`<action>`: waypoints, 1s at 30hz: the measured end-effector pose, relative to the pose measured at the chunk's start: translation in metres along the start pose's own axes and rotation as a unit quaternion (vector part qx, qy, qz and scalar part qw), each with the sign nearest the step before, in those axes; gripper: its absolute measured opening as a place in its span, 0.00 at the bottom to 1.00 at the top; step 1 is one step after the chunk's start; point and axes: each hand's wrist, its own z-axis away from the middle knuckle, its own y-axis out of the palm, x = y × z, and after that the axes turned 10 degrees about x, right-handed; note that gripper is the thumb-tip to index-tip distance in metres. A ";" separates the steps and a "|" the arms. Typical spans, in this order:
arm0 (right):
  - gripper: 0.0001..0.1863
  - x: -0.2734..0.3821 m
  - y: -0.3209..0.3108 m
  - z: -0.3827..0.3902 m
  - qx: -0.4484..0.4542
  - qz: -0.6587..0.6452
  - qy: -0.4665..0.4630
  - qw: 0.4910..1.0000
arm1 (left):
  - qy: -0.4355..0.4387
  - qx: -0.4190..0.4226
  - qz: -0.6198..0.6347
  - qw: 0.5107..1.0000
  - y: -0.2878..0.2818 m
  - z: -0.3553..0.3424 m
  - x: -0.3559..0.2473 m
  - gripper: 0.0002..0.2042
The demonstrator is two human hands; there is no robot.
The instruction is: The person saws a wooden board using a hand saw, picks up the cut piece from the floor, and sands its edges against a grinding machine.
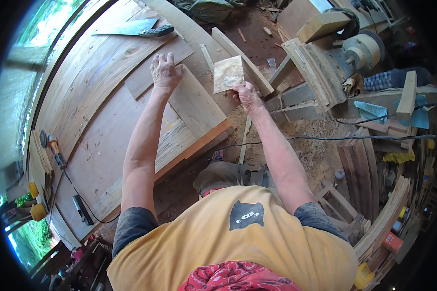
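- Two grips of mine reach forward, and only one of them holds anything.
- My right grip (249,98) is closed on a small square board (228,74), pinching it by its near right corner, the pale, blotchy face turned up toward me.
- That square board is in front of me, just past the right side of the bench (99,140) as I look down, partly covering a long timber (247,65) behind it.
- My left grip (167,73) is empty, the fingers loosely spread and a little bent; I cannot tell whether they touch the wood below.
- Under and beside that left grip lie flat pieces: a thin panel (143,81) on its left and a wider plank (196,102) on its right.
- Beyond my left fingers, a handsaw (126,28) lies flat, its dark handle pointing right.
- Far over on my left, an orange and black angle grinder (57,151) rests on the bench, and a slim black object (82,210) lies nearer to me.
- A narrow wooden strip (207,57) lies just left of the square board.
- To my right, a machine with a round metal housing (363,51) stands behind thick timbers, and a dark cable (335,138) crosses above the sawdust-strewn ground (301,155).
- Curved wooden pieces (359,169) stand stacked near my right side.
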 end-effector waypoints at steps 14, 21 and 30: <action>0.17 -0.043 -0.040 -0.024 -0.029 0.214 -0.022 0.976 | 0.224 -0.029 -0.145 0.963 -0.039 -0.070 -0.035 0.04; 0.30 -0.034 -0.019 0.001 -0.125 0.318 -0.022 0.940 | 0.004 -0.042 0.184 0.982 -0.060 -0.102 -0.071 0.16; 0.39 -0.049 -0.058 0.048 0.063 -0.122 0.019 0.990 | -0.281 0.066 0.521 0.803 0.046 -0.064 -0.047 0.08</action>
